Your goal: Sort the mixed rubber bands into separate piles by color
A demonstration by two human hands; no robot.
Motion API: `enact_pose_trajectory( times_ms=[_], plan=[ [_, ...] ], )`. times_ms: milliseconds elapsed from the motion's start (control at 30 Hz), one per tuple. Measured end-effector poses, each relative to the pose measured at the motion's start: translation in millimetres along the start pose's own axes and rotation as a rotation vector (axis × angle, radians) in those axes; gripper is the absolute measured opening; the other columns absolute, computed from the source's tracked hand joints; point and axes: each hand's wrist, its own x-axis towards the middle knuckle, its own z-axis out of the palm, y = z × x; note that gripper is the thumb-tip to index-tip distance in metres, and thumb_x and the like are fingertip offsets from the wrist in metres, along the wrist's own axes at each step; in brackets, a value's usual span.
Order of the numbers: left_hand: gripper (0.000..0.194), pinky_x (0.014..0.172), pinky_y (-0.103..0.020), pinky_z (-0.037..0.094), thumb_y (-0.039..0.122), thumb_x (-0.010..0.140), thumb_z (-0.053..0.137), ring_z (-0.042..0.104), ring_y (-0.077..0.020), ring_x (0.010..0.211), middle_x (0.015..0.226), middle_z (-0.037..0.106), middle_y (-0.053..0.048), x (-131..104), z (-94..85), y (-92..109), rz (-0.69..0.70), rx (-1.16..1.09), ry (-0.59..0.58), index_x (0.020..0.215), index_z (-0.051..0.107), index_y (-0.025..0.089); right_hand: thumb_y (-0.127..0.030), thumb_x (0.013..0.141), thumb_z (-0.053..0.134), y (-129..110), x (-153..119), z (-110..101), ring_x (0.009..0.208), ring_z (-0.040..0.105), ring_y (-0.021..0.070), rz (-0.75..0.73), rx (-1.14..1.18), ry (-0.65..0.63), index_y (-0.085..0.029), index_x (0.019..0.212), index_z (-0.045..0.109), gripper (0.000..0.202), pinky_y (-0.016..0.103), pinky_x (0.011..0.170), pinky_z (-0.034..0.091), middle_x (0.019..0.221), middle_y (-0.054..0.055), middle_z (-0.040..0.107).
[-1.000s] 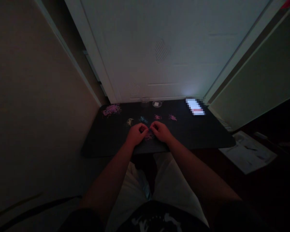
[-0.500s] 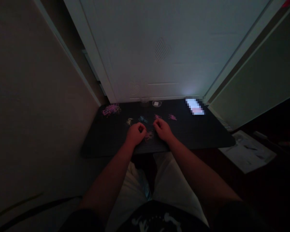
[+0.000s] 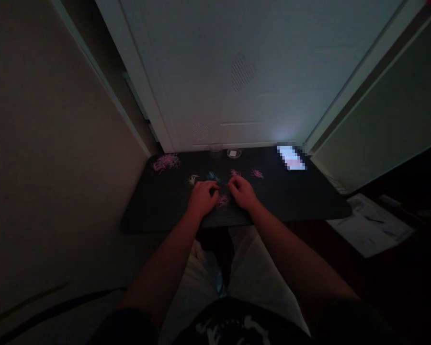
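My left hand (image 3: 203, 198) is over the front middle of the black tabletop (image 3: 290, 201). Its fingers curl forward, with a gap between thumb and forefinger. My right hand (image 3: 243, 192) faces it a short way off, thumb and forefinger pinched together; a faint thin piece seems to stick out toward the left hand, too dim to name. Below and between the hands lies a mixed pile of thin pinkish strands (image 3: 222, 201). Just beyond them are small piles of pale yellow strands (image 3: 193, 179), blue strands (image 3: 213, 176) and pink strands (image 3: 235, 172).
Another pink pile (image 3: 257, 174) lies right of my right hand. A larger pink-purple heap (image 3: 165, 163) occupies the far left corner. Along the back stand a clear container (image 3: 216, 151), a round clear lid (image 3: 233, 153) and a lit phone (image 3: 291, 158). A white panel (image 3: 208, 72) rises behind.
My left thumb and forefinger have parted, and the fingers reach slightly further right toward my right hand. My right hand stays almost in place, still pinched. The piles look the same.
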Motion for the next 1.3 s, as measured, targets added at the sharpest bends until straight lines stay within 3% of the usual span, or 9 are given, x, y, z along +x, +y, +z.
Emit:
enact_pose_trajectory(
  times_ms=[133, 267, 933, 1300],
  plan=[
    [0.013, 0.08, -0.031, 0.047, 0.023, 0.079, 0.053, 0.058, -0.0167, 0.085, 0.09, 0.066, -0.003, -1.0, -1.0, 0.3, -0.017, -0.078, -0.012, 0.086, 0.062, 0.019, -0.027, 0.078, 0.049, -0.9, -0.9, 0.6, 0.061, 0.048, 0.0121, -0.011, 0.012, -0.026, -0.018, 0.073, 0.052, 0.011, 0.025, 0.058, 0.038, 0.066, -0.001, 0.053],
    [0.022, 0.071, -0.028, 0.048, 0.029, 0.077, 0.057, 0.06, -0.0139, 0.075, 0.091, 0.067, -0.003, -1.9, 1.4, -1.3, -0.083, -0.172, -0.006, 0.096, 0.061, 0.019, -0.027, 0.077, 0.052, -2.3, -1.7, 0.2, 0.06, 0.049, 0.0116, -0.019, 0.009, -0.104, -0.018, 0.074, 0.056, 0.01, 0.024, 0.057, 0.038, 0.065, -0.001, 0.054],
    [0.018, 0.066, -0.024, 0.046, 0.03, 0.081, 0.053, 0.061, -0.0131, 0.071, 0.079, 0.068, -0.001, -1.3, -1.0, 0.5, -0.091, -0.269, -0.02, 0.086, 0.065, 0.019, -0.03, 0.076, 0.056, -4.3, -2.8, -0.9, 0.058, 0.051, 0.0112, -0.009, 0.013, -0.139, -0.017, 0.078, 0.06, 0.014, 0.024, 0.056, 0.039, 0.067, 0.0, 0.058],
    [0.018, 0.067, -0.024, 0.046, 0.03, 0.08, 0.054, 0.06, -0.0126, 0.07, 0.079, 0.068, -0.001, -0.8, -1.7, 1.0, -0.084, -0.257, -0.024, 0.085, 0.066, 0.019, -0.022, 0.071, 0.055, -2.8, -2.6, -1.0, 0.056, 0.049, 0.0105, -0.006, 0.028, -0.134, -0.017, 0.074, 0.06, 0.007, 0.023, 0.054, 0.038, 0.063, -0.001, 0.057]
  ],
)
